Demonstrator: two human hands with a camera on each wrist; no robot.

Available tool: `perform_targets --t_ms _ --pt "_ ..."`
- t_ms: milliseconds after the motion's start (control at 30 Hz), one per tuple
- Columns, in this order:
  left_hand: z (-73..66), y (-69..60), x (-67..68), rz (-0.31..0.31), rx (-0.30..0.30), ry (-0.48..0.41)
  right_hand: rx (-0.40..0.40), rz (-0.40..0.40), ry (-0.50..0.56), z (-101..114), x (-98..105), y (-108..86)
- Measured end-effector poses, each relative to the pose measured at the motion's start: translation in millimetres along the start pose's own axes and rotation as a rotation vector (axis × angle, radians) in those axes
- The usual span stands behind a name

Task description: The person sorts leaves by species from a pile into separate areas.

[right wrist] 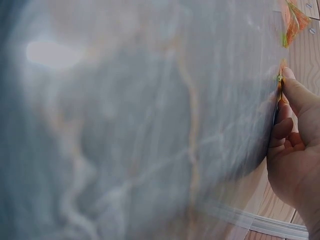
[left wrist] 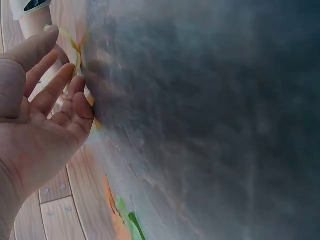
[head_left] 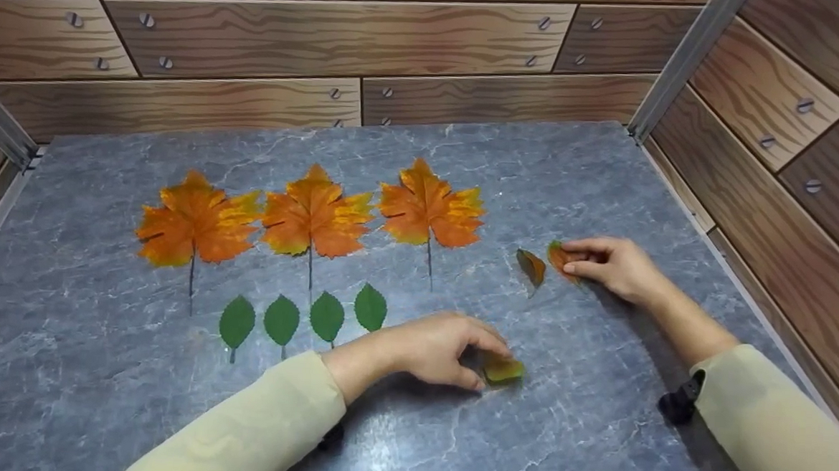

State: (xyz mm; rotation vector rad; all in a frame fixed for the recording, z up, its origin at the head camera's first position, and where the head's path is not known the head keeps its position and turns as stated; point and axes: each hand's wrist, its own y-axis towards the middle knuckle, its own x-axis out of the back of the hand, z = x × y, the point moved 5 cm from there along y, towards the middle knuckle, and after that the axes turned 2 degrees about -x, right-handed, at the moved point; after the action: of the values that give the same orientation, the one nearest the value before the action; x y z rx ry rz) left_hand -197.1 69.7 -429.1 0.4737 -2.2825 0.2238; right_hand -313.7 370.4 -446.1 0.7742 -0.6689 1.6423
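Observation:
My right hand [head_left: 615, 267] pinches an orange leaf with a green edge [head_left: 560, 259] between thumb and fingers, down at the tabletop. Just left of it lies a dark green and orange leaf [head_left: 531, 269], curled and untouched. Nearer the front, my left hand [head_left: 435, 347] has thumb and curled fingertips at the edges of a yellow-green leaf [head_left: 503, 370], holding it low over the table; its left part is hidden by the hand. In the left wrist view, that leaf [left wrist: 78, 52] bends beyond the fingers. The right wrist view shows the right thumb [right wrist: 296, 92] against the pinched leaf.
Three orange maple leaves with stems [head_left: 197, 224] lie in a row across the back left. Several green oval leaves [head_left: 237, 323] form a row in front of them, partly behind the left forearm. Wood-patterned walls [head_left: 343, 41] border the grey marbled table [head_left: 566, 444].

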Motion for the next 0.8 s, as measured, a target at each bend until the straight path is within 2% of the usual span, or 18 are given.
perform_targets --t_ms 367,600,800 --pt "1.0 5.6 -3.9 -0.067 0.079 0.078 0.019 -0.004 0.018 4.1 0.0 -1.9" --pt "2.4 6.9 -3.4 -0.095 0.098 0.066 0.027 -0.006 0.014 4.9 0.0 -2.0" --pt "3.4 4.9 -1.6 -0.116 0.117 0.014 0.028 -0.004 0.013 5.4 0.5 -1.7"
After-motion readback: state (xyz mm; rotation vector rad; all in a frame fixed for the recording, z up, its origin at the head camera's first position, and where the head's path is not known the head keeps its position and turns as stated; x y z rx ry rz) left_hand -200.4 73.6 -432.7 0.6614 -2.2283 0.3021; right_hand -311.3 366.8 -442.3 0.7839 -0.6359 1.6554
